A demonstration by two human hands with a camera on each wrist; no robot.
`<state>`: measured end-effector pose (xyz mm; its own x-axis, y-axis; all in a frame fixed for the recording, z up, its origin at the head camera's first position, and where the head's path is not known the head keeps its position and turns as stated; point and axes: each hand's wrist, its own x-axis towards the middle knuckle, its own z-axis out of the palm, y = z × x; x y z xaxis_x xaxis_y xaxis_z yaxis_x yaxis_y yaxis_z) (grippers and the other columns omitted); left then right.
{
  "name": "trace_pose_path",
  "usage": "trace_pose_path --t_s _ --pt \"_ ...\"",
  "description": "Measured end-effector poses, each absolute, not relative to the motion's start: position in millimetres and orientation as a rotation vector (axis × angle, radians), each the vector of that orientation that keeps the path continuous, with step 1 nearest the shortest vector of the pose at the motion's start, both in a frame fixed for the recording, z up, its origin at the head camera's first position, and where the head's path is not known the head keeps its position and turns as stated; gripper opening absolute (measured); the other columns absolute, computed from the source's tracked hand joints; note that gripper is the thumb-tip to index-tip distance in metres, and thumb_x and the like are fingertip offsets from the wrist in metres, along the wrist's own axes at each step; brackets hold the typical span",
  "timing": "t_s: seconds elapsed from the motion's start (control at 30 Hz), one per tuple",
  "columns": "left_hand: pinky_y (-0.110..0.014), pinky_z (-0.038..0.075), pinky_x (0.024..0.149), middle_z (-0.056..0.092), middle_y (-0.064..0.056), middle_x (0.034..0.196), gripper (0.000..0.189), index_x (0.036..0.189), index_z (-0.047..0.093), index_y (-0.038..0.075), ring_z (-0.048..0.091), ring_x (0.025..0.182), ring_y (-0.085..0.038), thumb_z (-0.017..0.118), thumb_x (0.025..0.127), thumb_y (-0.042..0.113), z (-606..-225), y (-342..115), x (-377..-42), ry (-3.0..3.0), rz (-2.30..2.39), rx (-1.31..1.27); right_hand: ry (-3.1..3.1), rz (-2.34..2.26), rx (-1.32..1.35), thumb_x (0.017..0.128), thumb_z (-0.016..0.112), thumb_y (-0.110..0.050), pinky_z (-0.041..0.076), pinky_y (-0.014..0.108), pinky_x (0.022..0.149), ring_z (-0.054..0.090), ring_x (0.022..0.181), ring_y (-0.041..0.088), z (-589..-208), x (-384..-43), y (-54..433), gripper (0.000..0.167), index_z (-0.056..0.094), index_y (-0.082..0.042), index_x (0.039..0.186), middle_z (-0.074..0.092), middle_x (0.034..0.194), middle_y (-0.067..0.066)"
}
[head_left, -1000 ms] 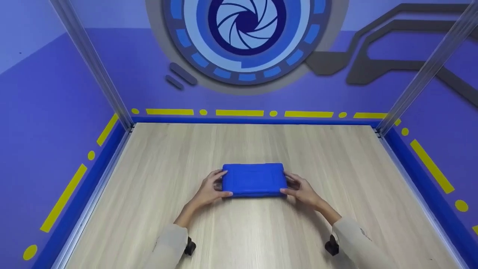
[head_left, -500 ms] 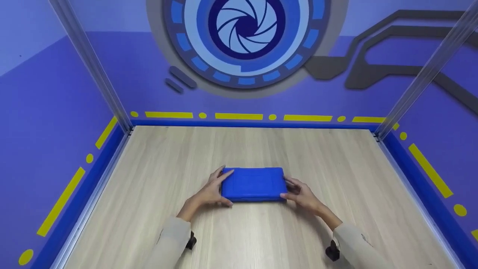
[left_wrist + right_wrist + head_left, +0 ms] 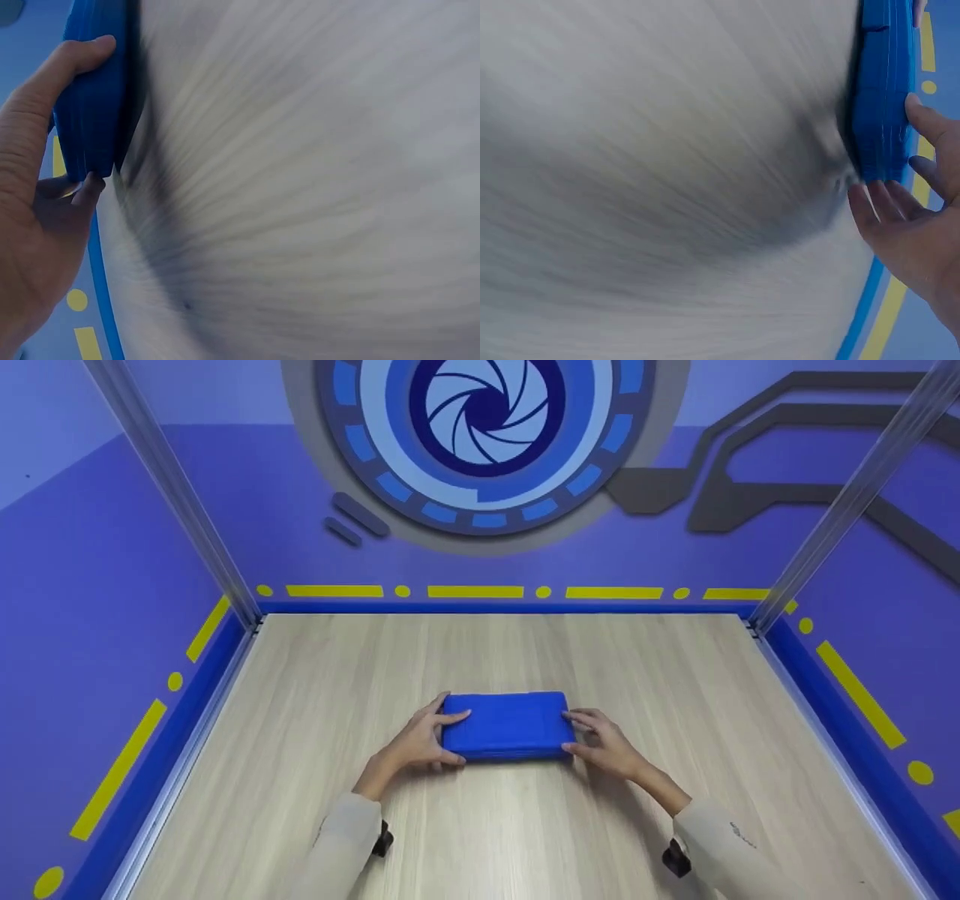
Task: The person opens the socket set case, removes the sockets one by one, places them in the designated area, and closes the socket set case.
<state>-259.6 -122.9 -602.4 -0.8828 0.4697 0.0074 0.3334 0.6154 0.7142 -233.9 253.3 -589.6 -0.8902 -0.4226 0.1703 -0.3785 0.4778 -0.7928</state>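
A blue plastic case, closed and lying flat, is between my two hands in the middle of the wooden table. With my left hand I grip its left end, one finger lying on the top and the thumb at the near edge. My right hand holds the right end between thumb and fingers. In the left wrist view a thumb lies across the case's side. The right wrist view shows fingertips against the end wall. Fingers behind the case are partly hidden.
A blue wall with yellow dashes stands behind the table, and similar panels flank both sides. Metal posts rise at the back corners. Black wrist devices sit by the sleeves.
A left finger has moved from the case's edge onto its top. The right upper fingers have shifted up to the top edge. The case has hardly moved.
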Motion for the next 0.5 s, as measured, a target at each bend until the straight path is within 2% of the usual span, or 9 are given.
trace_pose_path --t_s 0.07,0.13,0.27,0.33,0.43,0.5 --pt "-0.065 0.028 0.122 0.021 -0.025 0.168 0.084 0.146 0.057 0.021 0.022 0.153 -0.052 0.093 0.073 0.037 -600.2 -123.6 -261.1 2.659 1.122 0.647 2.749 -1.378 -0.734 0.091 0.077 -0.014 0.043 0.067 0.11 0.052 0.132 0.05 -582.6 -232.3 249.8 0.052 0.06 0.005 0.136 0.055 0.139 0.029" --pt "-0.067 0.029 0.121 0.024 -0.024 0.168 0.081 0.146 0.058 0.023 0.024 0.152 -0.053 0.092 0.074 0.041 -598.6 -124.9 -262.2 2.663 1.132 0.627 2.809 -1.378 -0.765 0.091 0.078 -0.015 0.047 0.062 0.107 0.054 0.13 0.042 -575.4 -229.1 244.2 0.047 0.065 0.001 0.132 0.061 0.136 0.023" --pt "-0.071 0.03 0.118 0.031 -0.023 0.166 0.078 0.144 0.061 0.025 0.027 0.15 -0.055 0.089 0.075 0.047 -598.3 -127.2 -265.2 2.653 1.208 0.6 2.78 -1.461 -0.941 0.091 0.077 -0.012 0.058 0.045 0.086 0.065 0.107 0.028 -567.9 -219.1 227.3 0.035 0.071 0.001 0.122 0.069 0.12 0.017" --pt "-0.073 0.029 0.118 0.033 -0.023 0.164 0.076 0.143 0.062 0.025 0.028 0.149 -0.055 0.088 0.075 0.049 -599.1 -127.9 -265.5 2.656 1.232 0.588 2.7 -1.486 -1.045 0.092 0.076 -0.012 0.059 0.037 0.076 0.066 0.095 0.021 -569.0 -212.3 217.3 0.03 0.072 0.0 0.119 0.071 0.112 0.017" --pt "-0.072 0.028 0.118 0.034 -0.024 0.164 0.075 0.142 0.063 0.026 0.029 0.15 -0.054 0.088 0.076 0.051 -598.7 -127.9 -266.6 2.644 1.256 0.562 2.588 -1.484 -1.084 0.095 0.073 -0.014 0.06 0.029 0.071 0.066 0.088 0.014 -573.2 -205.1 204.1 0.027 0.072 -0.001 0.119 0.071 0.106 0.017" --pt "-0.069 0.03 0.119 0.034 -0.025 0.163 0.075 0.142 0.063 0.026 0.03 0.15 -0.052 0.087 0.076 0.051 -597.9 -127.0 -268.0 2.629 1.282 0.559 2.541 -1.48 -1.033 0.096 0.072 -0.015 0.06 0.026 0.072 0.067 0.088 0.014 -577.8 -202.6 196.8 0.027 0.071 -0.001 0.119 0.072 0.105 0.018"
